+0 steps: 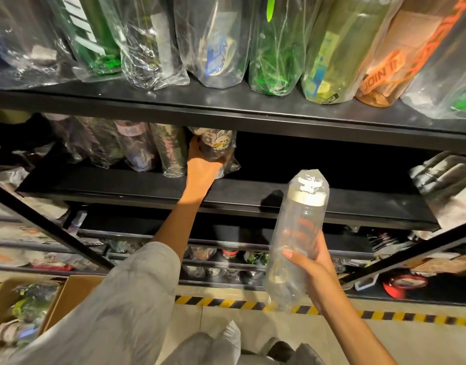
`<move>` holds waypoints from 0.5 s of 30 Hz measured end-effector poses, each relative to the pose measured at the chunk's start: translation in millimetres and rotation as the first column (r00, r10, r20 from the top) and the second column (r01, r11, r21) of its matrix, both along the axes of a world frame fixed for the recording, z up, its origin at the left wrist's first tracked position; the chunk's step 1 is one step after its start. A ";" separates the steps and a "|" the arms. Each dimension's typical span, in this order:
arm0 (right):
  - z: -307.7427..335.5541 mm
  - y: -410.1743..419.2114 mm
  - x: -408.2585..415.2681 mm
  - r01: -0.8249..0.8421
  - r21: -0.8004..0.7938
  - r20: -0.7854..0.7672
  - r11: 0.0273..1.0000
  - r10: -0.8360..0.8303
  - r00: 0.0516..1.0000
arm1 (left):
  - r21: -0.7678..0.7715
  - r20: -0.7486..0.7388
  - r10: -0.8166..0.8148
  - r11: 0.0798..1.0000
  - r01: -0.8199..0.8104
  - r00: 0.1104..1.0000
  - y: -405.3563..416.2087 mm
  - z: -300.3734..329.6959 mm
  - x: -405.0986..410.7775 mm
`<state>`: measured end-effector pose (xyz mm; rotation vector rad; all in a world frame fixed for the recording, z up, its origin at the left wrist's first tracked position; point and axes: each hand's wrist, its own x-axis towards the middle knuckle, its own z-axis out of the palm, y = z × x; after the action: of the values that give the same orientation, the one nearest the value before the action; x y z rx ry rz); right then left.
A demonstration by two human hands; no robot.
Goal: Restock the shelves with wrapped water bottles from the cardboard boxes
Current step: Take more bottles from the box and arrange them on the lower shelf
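At frame center, my left hand (pixel 204 164) grips a cartoon-printed bottle (pixel 216 143) on the middle shelf (pixel 253 198); lower right, my right hand (pixel 312 270) clasps a clear wrapped bottle (pixel 296 238).

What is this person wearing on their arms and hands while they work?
The left arm wears a loose, pale grey, crinkled fabric sleeve pushed up, leaving the forearm bare. The right arm shows no sleeve. The left hand and right hand are bare: no gloves, rings or watch visible.
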<state>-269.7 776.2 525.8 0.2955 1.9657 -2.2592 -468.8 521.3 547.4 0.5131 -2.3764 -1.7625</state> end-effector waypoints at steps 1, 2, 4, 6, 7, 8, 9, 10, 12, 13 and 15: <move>1.7 -4.0 -4.9 -0.003 -0.004 -0.008 1.000 0.003 1.000 | -0.073 -0.001 0.007 0.997 -0.007 1.000 -2.1 -4.0 3.2; 3.0 -8.3 -10.8 -0.009 -0.011 -0.020 1.000 0.009 1.000 | -0.147 0.010 0.019 0.989 -0.018 1.000 -4.6 -8.9 10.0; 7.4 -18.2 -25.0 -0.020 -0.018 -0.055 1.000 0.019 0.998 | -0.209 -0.001 -0.018 0.978 0.017 1.000 -10.6 -23.0 23.9; 11.7 -28.8 -42.1 -0.029 -0.004 -0.094 1.000 0.029 0.995 | -0.232 0.018 -0.081 0.969 0.083 0.997 -19.4 -38.3 36.4; 14.5 -34.5 -50.9 -0.033 0.005 -0.117 0.999 0.033 0.993 | -0.273 0.017 -0.112 0.955 0.112 0.994 -25.3 -47.4 41.9; 15.8 -39.8 -60.2 -0.032 0.021 -0.144 0.999 0.035 0.989 | -0.340 0.018 -0.137 0.931 0.135 0.990 -31.8 -55.0 47.6; 18.0 -45.2 -69.3 -0.030 0.037 -0.171 0.999 0.035 0.985 | -0.411 0.022 -0.156 0.899 0.151 0.988 -38.9 -63.3 50.7; 19.9 -50.4 -78.4 -0.023 0.054 -0.196 0.998 0.033 0.980 | -0.481 0.033 -0.173 0.861 0.167 0.984 -46.6 -71.7 53.2; 22.9 -59.9 -95.2 -0.009 0.089 -0.239 0.996 0.030 0.971 | -0.612 0.082 -0.231 0.756 0.232 0.969 -60.2 -86.2 58.1; 23.2 -64.0 -102.4 -0.005 0.110 -0.257 0.994 0.033 0.966 | -0.664 0.090 -0.265 0.702 0.256 0.960 -65.8 -92.8 60.0; 22.9 -71.2 -115.1 0.006 0.149 -0.272 0.989 0.035 0.962 | -0.718 0.059 -0.320 0.644 0.263 0.946 -74.9 -106.7 61.4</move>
<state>-384.8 705.0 548.7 -0.0210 2.2673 -2.2504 -407.4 446.4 440.8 -0.0630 -2.9244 -0.7249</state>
